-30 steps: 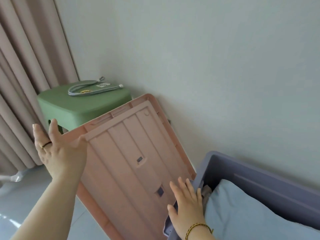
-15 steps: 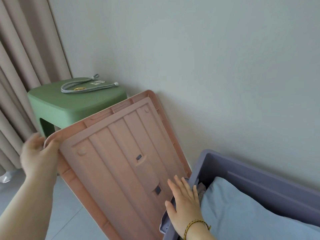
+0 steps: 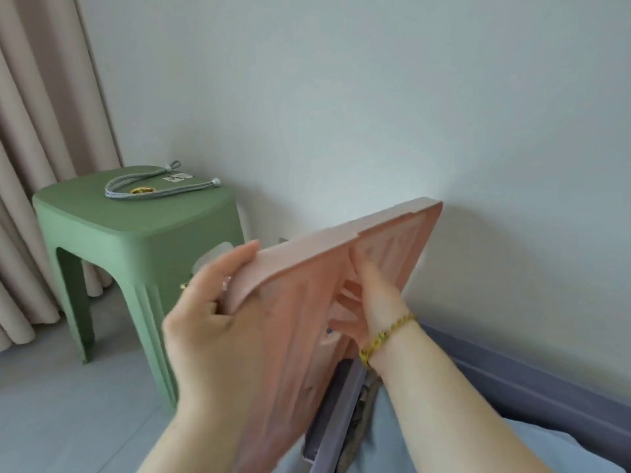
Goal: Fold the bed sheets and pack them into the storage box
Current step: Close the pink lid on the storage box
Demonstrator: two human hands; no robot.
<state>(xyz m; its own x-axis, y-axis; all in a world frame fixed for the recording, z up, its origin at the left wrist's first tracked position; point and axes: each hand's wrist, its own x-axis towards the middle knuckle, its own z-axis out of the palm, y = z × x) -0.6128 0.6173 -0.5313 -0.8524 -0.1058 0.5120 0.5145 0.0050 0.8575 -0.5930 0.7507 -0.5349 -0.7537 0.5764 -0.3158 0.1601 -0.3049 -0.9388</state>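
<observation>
A pink plastic lid (image 3: 300, 322) is lifted off the floor and tilted, its ribbed underside facing me. My left hand (image 3: 211, 319) grips its near left corner, thumb over the rim. My right hand (image 3: 372, 298) lies with straight fingers against the ribbed underside near the lid's middle. Below the lid is the purple storage box (image 3: 532, 401), with a folded light blue sheet (image 3: 580, 448) lying inside it. The lid hides the box's left end.
A green plastic stool (image 3: 136, 240) stands left of the lid, with a grey cord (image 3: 157, 186) on its top. Beige curtains (image 3: 41, 131) hang at the far left. A pale wall (image 3: 375, 97) runs behind everything. Grey floor tiles (image 3: 68, 404) lie below.
The lid has come away from the wall and risen over the box. My left hand closed on its corner. My right hand left the box rim and went up onto the lid's underside.
</observation>
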